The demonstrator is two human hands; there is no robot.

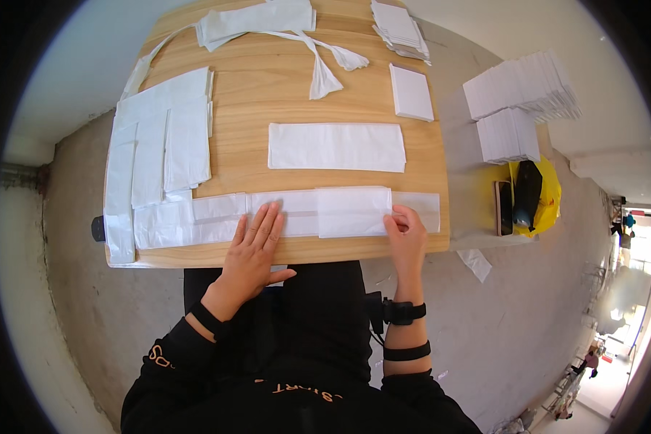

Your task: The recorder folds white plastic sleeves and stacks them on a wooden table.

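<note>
Along the near table edge lies a long strip of overlapping, translucent white plastic bags (220,219). On its right part rests a white folded sheet (354,212), which looks like thin plastic or cloth. My left hand (249,254) lies flat on the strip, left of the sheet, fingers stretched and thumb out to the side. With thumb and fingers, my right hand (408,235) pinches the right end of the folded sheet. Beyond both hands, a separate white folded piece (336,147) lies flat on the wood.
Stacked white bags (188,137) cover the table's left side. At the far edge are more white pieces (257,18) with trailing strips. A white pad (412,92) lies far right. Beyond the table's right edge stand white stacks (508,136), a phone (503,208) and a yellow bag (550,192).
</note>
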